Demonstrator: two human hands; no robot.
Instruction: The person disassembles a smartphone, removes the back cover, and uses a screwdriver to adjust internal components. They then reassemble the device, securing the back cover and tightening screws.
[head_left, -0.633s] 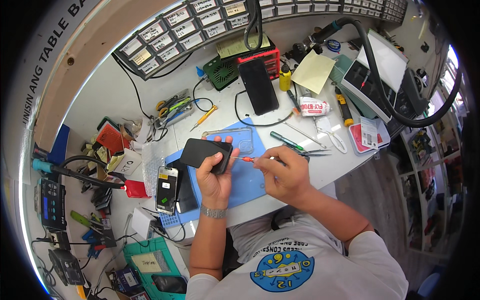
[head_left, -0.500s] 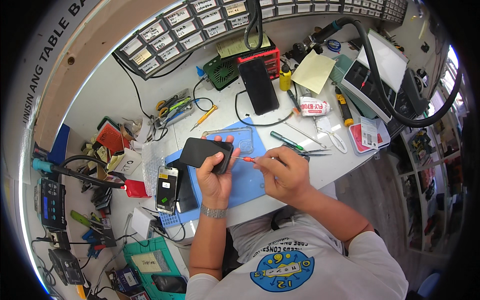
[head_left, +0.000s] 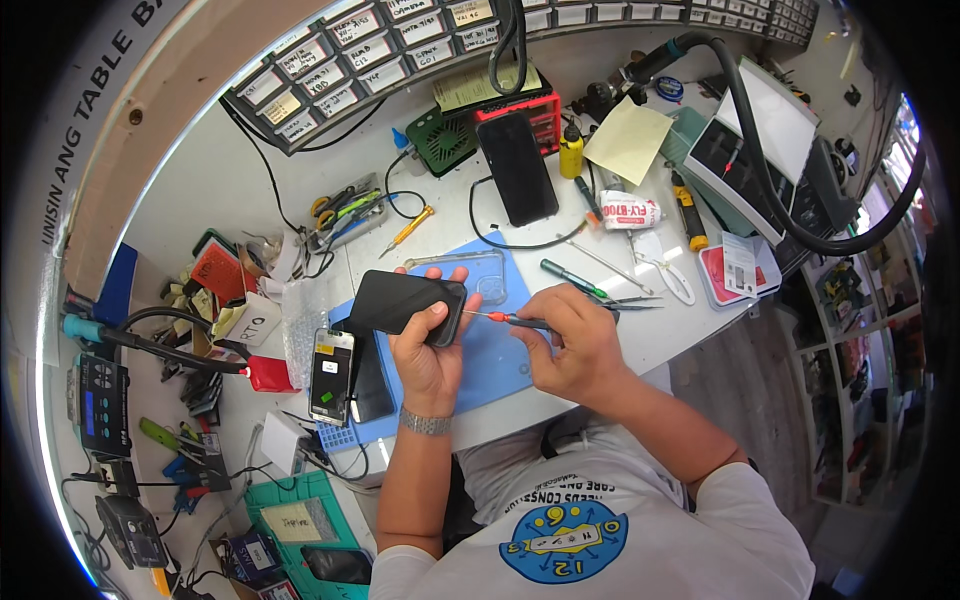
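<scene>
Hardly anything has shifted since the earlier frames: the dark phone stays raised over the blue work mat, and the two hands keep the same places above it. The left hand grasps the phone from below, thumb laid across its near end and fingertips curled over its far edge, so the handset sits tilted with its dark back facing up. The right hand is closed around a small screwdriver with a red collar, its thin tip meeting the right end of the phone. A metal watch band circles the left wrist. On the mat just beyond the phone lies a clear phone case, and at the mat's left edge rest a second phone with a lit screen and a dark handset beside it. Farther back on the white bench, another black phone leans against a red drawer box. Right of the mat lie tweezers and a green-handled screwdriver, with a white glue tube and a small yellow bottle near them.
</scene>
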